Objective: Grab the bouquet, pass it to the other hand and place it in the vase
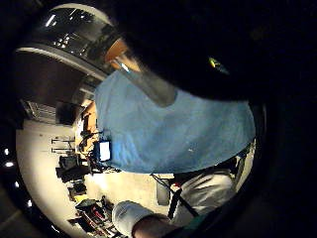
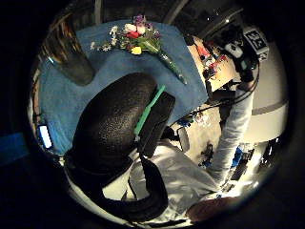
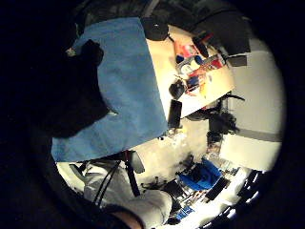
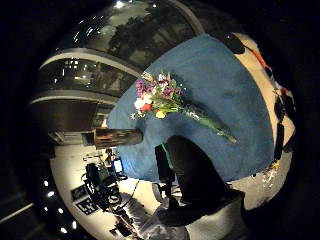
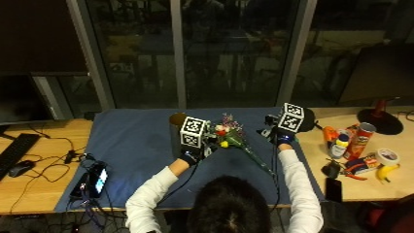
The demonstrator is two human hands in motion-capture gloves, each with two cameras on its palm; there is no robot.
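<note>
A bouquet [image 5: 228,135] of mixed flowers lies flat on the blue cloth [image 5: 136,141], its wrapped stems pointing toward the person's right. A tall dark vase [image 5: 175,133] stands upright just left of the flower heads. My left hand [image 5: 190,156] hovers near the vase's foot, fingers loosely curled and holding nothing. In the left palm views the vase [image 1: 146,82] is close and the bouquet [image 2: 138,40] lies beyond my thumb [image 2: 119,124]. My right hand [image 5: 282,137] hangs to the right of the stems, empty. From its thumb side, the bouquet [image 4: 165,102] rests untouched on the cloth.
A lit phone [image 5: 97,178] and cables lie at the cloth's left edge, with a keyboard [image 5: 14,148] and a mouse [image 5: 19,168] beyond. On the bare wood at the right are cans [image 5: 357,141], tape [image 5: 387,156], a banana [image 5: 387,171] and a black phone [image 5: 332,189].
</note>
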